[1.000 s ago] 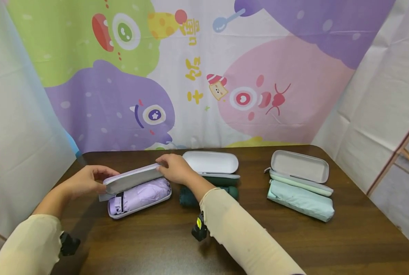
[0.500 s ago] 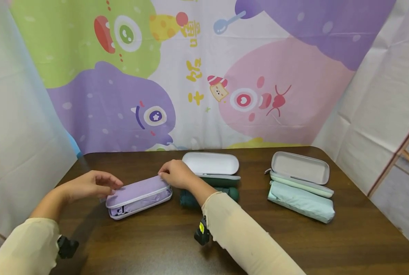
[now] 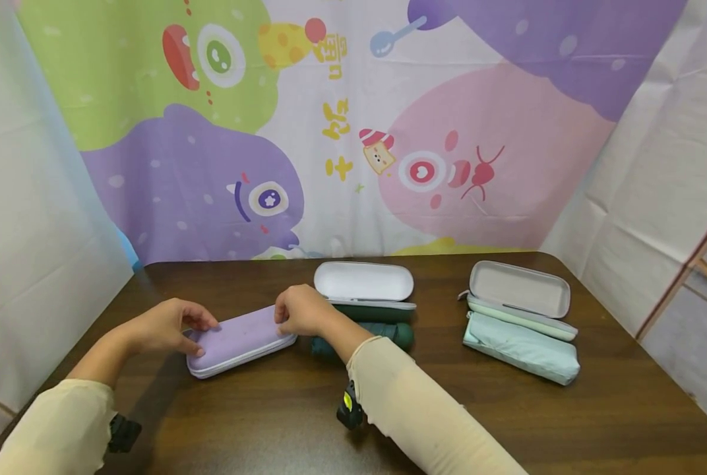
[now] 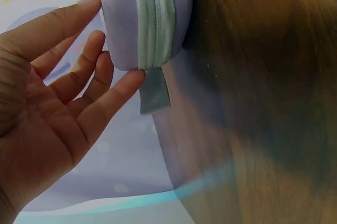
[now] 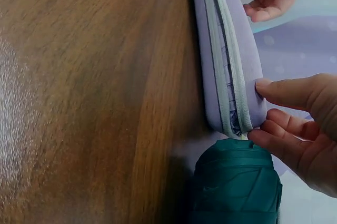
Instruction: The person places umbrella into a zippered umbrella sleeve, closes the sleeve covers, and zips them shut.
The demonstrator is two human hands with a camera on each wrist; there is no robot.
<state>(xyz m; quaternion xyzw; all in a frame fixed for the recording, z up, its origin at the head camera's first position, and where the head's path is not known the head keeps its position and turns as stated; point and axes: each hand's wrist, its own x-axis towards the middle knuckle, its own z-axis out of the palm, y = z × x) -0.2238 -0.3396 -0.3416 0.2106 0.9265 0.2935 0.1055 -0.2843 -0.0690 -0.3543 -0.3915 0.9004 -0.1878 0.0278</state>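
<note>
The lilac zip case (image 3: 243,338) lies on the left part of the table with its lid down. In the right wrist view a gap shows along the zipper (image 5: 229,66), with purple folded fabric inside. My left hand (image 3: 162,324) touches the left end of the lid with thumb and spread fingers. Below its little finger, a grey fabric tab (image 4: 155,92) sticks out from that end. My right hand (image 3: 307,311) pinches the right end, thumb on the lid and fingers around the corner. A dark green folded umbrella (image 5: 237,187) lies close to that end.
Behind the green umbrella stands an open dark green case (image 3: 365,280) with a white lining. At the right are an open mint case (image 3: 516,290) and a mint folded umbrella (image 3: 522,349). A cartoon-print cloth (image 3: 341,218) hangs behind the brown table (image 3: 282,422).
The lilac case's lid has swung down from tilted up to lying over the purple folded umbrella, which was visible before. Both hands have come down with it; the other cases have not moved.
</note>
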